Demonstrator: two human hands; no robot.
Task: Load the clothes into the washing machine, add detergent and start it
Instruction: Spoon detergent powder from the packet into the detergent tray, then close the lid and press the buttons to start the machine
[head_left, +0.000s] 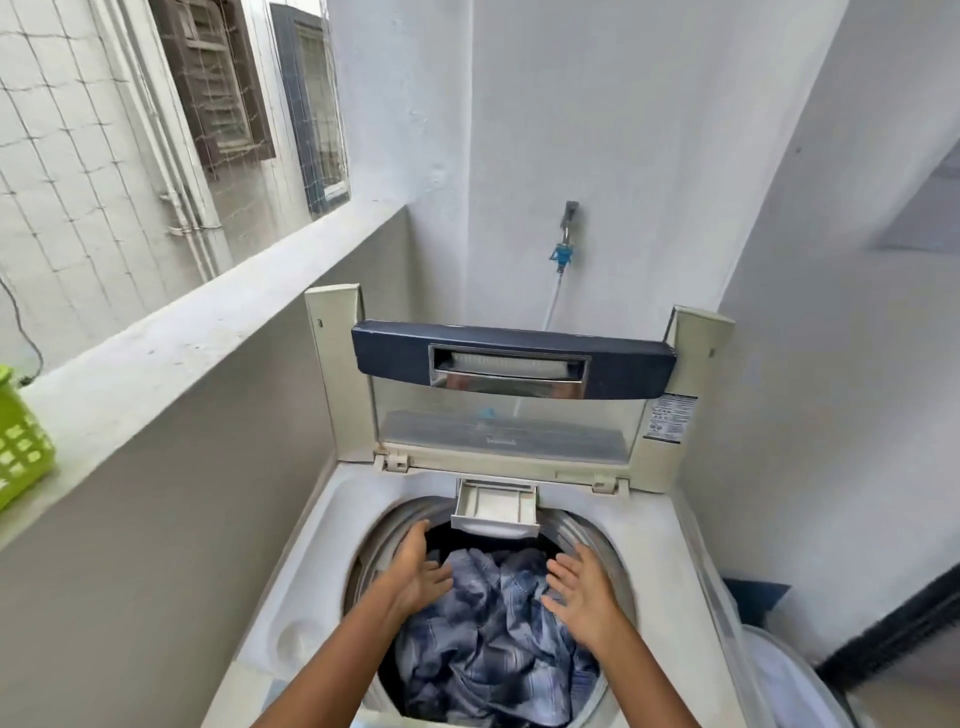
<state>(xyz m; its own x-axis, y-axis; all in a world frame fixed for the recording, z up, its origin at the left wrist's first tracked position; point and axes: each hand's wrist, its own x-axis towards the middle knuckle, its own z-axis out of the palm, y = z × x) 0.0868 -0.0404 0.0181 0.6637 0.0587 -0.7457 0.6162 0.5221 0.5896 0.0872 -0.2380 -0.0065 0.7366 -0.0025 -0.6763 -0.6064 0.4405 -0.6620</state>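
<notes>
Blue clothes in drum | left hand at 9 o'clock, right hand at 3, both spread, empty | drawer at 12, nearer left

One washing machine, one left hand, one right hand.
The machine had one raised lid and one detergent drawer, pulled out. One heap of blue checked clothes lay inside, its pieces too tangled to count. One green basket sat on one ledge; one tap and two windows showed beyond.
</notes>
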